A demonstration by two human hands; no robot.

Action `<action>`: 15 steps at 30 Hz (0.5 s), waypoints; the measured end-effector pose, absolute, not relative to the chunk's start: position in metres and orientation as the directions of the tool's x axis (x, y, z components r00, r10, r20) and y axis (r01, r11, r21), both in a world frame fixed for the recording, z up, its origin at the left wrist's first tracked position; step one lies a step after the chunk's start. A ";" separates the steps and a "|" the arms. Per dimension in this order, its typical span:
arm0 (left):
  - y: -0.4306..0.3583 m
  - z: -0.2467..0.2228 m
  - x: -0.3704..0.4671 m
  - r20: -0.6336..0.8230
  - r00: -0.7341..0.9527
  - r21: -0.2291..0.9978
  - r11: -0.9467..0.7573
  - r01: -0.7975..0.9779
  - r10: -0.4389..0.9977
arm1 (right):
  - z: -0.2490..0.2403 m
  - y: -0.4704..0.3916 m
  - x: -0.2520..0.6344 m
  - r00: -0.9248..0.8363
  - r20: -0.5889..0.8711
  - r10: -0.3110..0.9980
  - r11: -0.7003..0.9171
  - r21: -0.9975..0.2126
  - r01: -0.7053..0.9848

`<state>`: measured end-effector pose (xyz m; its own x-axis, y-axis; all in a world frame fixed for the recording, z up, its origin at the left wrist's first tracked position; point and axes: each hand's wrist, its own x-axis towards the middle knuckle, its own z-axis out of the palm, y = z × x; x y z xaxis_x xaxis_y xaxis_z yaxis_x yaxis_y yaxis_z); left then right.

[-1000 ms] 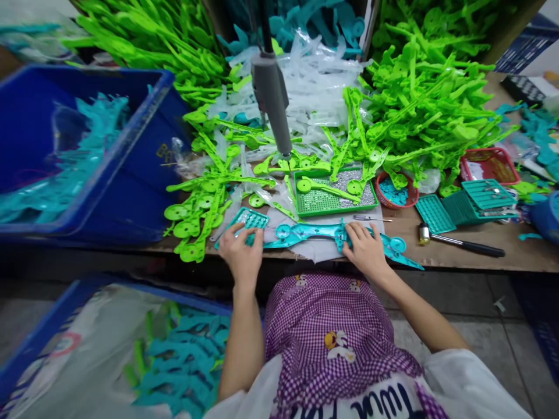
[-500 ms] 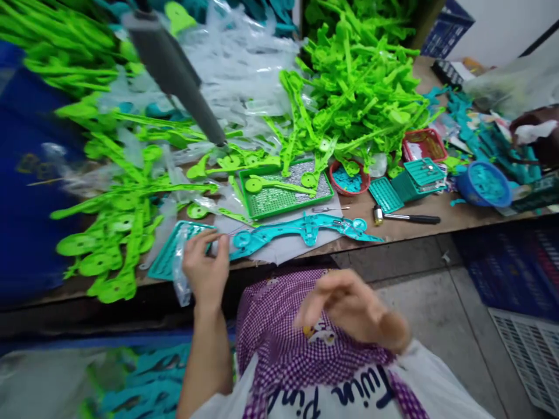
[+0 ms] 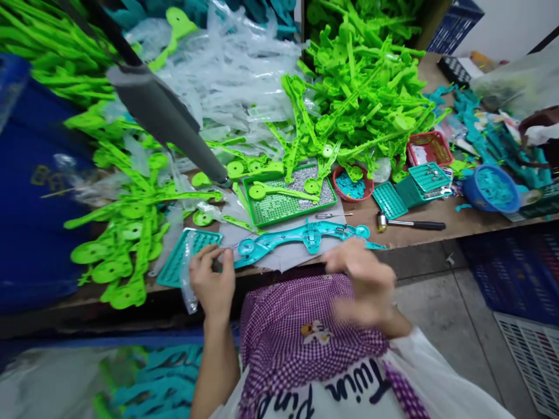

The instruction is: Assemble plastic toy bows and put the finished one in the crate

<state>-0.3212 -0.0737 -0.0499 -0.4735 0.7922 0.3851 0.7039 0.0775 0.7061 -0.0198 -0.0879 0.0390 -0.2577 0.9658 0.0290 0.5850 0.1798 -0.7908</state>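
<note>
A long turquoise bow-shaped part (image 3: 312, 235) lies on a light sheet at the table's front edge. My left hand (image 3: 212, 279) is beside its left end, over the edge of a turquoise tray (image 3: 172, 262) and a clear plastic strip; its fingers are curved and apart, with nothing seen between them. My right hand (image 3: 364, 282), blurred, hangs in the air in front of the table near the part's right end, fingers apart. Behind the part sits a green tray (image 3: 279, 212) of small metal pieces with a lime arm on it.
Heaps of lime parts (image 3: 362, 99) and plastic bags (image 3: 227, 75) cover the back. A grey tool (image 3: 170, 125) hangs at upper left. A hammer (image 3: 410, 224), red basket (image 3: 353, 196), turquoise trays (image 3: 388, 199) and blue bowl (image 3: 491, 189) stand to the right.
My right hand has moved right and up towards the table edge. My left hand stays beside the turquoise part's left end. The whole view has shifted slightly.
</note>
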 end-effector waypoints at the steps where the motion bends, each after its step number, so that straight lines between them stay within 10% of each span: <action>1: -0.073 -0.051 -0.321 0.371 -0.456 0.706 0.074 0.704 0.809 | 0.032 -0.069 -0.011 -0.169 0.054 0.984 0.152 -0.746 0.648; 7: -0.068 -0.059 -0.318 0.315 -0.380 0.703 0.055 0.709 0.870 | -0.014 -0.008 0.019 0.040 0.059 0.997 -0.021 -0.296 0.955; 15: -0.066 -0.060 -0.318 0.288 -0.337 0.724 0.027 0.690 0.897 | -0.016 -0.002 0.040 -0.055 0.016 0.998 0.058 -0.224 0.973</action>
